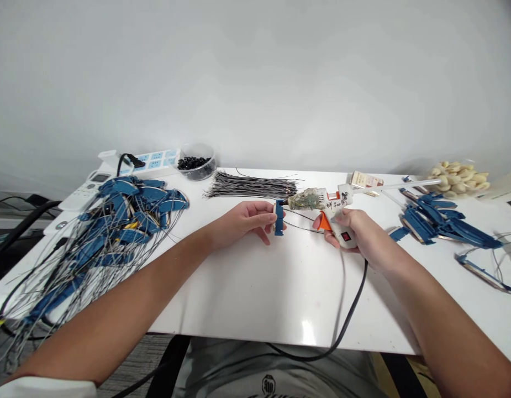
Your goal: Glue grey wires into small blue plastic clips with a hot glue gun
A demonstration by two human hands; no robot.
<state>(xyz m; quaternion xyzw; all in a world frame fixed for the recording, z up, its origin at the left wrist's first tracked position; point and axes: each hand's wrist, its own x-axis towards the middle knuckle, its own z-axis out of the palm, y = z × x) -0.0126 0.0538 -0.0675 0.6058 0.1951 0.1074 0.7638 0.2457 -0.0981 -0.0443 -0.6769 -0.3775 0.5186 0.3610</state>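
A white hot glue gun [321,200] with an orange trigger is in my right hand [350,229], its nozzle pointing left. A clear glue stick [396,186] sticks out of its back end. My left hand [255,221] pinches a small blue plastic part [279,218], held upright above the table. The gun's tip is at the top of this part; whether they touch I cannot tell. Thin black wires run from the part towards my right hand.
Wired blue parts [143,202] pile up at the left, more blue parts [441,218] at the right. Behind lie a bundle of black wires [251,185], a clear bowl [199,171] of black pieces and a power strip [156,160]. The gun's cord [354,309] hangs over the front edge.
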